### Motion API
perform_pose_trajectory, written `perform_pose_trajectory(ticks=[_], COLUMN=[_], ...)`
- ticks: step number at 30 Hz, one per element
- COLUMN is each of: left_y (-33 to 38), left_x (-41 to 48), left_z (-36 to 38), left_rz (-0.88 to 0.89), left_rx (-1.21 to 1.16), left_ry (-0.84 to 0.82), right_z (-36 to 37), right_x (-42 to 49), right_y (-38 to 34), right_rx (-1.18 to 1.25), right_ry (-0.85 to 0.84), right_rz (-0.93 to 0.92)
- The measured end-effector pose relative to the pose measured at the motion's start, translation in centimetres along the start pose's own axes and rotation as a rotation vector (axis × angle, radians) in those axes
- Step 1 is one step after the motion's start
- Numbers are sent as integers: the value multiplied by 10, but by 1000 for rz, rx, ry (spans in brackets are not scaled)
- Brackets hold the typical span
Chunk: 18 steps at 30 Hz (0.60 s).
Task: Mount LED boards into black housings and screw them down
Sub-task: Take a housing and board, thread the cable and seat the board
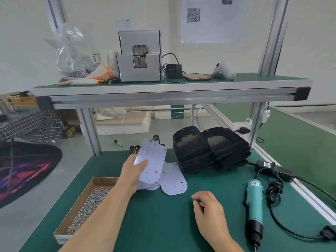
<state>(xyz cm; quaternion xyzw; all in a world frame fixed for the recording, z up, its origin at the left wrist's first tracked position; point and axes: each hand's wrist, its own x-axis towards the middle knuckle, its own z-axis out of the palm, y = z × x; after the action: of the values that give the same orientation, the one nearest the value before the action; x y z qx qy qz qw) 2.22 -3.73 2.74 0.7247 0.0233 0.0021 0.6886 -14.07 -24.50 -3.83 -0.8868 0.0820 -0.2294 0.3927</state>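
Left grip [135,171] pinches one LED board [152,160], thumb on its face, tilted above more boards [174,182] lying on the bench [163,224]. Right grip [209,211] rests on the bench, fingers [197,198] curled; whether it holds anything cannot be told. Black housings [209,146] stand stacked just right of the boards; screwdriver [253,202] right, screw box [87,202] left.

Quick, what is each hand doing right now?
Left hand: grips an LED board.
Right hand: fingers curled; whether they hold anything cannot be told.
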Motion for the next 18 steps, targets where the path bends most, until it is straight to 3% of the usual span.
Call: perform_pose_trajectory(ticks=[5, 7, 11, 15, 18], left_y=[-20, -28, -32, -24, -19], left_x=[-49, -69, -95, -102, -101], left_z=[-13, -14, -21, -30, -33], left_rz=[-64, -91, -134, -132, -113], left_rx=[-325, -402, -512, -585, -593], left_ry=[-103, -138, -227, -290, -291], right_z=[-25, -38, -46, -44, -42], right_x=[66, 103, 154, 169, 167], right_y=[-37, -50, -58, -57, -50], right_rx=[-128, -328, -733, -906, -881], right_ry=[360, 267, -42, -154, -155], right_rz=[-261, -314, -213, -195, -245])
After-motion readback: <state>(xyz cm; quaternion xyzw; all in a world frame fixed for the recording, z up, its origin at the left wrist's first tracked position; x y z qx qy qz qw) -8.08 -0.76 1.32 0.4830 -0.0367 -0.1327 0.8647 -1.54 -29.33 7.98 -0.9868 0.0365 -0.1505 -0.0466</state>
